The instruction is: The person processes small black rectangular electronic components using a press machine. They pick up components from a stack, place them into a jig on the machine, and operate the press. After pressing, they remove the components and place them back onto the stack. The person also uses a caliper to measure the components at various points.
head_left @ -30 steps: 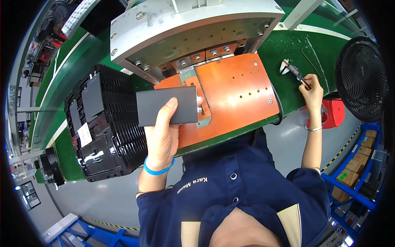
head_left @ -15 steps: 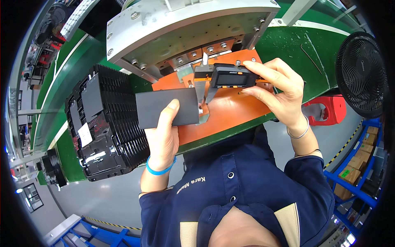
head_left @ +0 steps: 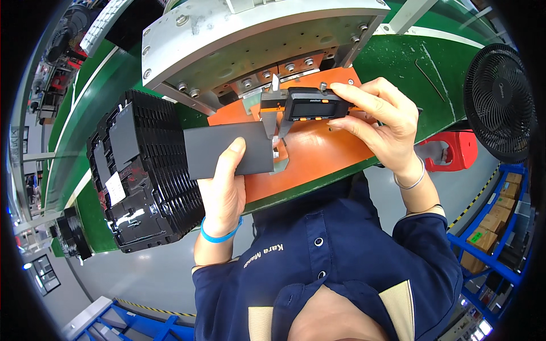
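My left hand grips a flat dark grey rectangular block, thumb on top and the other fingers hidden beneath. Small metal tabs stick out of the block's right end. A digital caliper is held by my right hand between thumb and fingers at its right side. The caliper's jaws point toward me at the block's right end, by the metal tabs. Whether they touch the tabs I cannot tell. Under both hands lies an orange plate.
A metal press-like fixture stands behind the plate on the green bench. Stacked black plastic trays are at the left. A hex key lies at the back right, near a black fan. Below is a red stool.
The caliper and my right hand have shifted slightly left, with the jaws closer to the block's right end. The block in my left hand has barely moved.
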A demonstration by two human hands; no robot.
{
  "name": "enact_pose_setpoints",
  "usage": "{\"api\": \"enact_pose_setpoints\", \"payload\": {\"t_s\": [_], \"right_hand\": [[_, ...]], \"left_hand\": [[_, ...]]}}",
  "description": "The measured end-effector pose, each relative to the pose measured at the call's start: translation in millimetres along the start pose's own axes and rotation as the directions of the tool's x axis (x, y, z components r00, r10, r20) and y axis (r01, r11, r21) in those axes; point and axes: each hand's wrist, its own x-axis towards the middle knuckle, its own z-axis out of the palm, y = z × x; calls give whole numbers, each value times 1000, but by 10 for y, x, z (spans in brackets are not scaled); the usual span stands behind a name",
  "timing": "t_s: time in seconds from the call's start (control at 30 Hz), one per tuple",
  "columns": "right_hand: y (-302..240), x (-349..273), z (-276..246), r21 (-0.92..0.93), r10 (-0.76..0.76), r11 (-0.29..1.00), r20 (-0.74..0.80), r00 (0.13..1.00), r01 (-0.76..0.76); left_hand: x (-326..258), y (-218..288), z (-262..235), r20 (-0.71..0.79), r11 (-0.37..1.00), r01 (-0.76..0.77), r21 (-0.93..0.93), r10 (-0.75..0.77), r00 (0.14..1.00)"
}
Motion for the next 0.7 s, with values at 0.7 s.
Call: {"api": "enact_pose_setpoints", "payload": {"t_s": [0.7], "right_hand": [[-27, -87, -27, 41, -11, 999, 9, 1000, 11]], "left_hand": [[11, -18, -35, -5, 999, -13, -52, 13, 1000]]}}
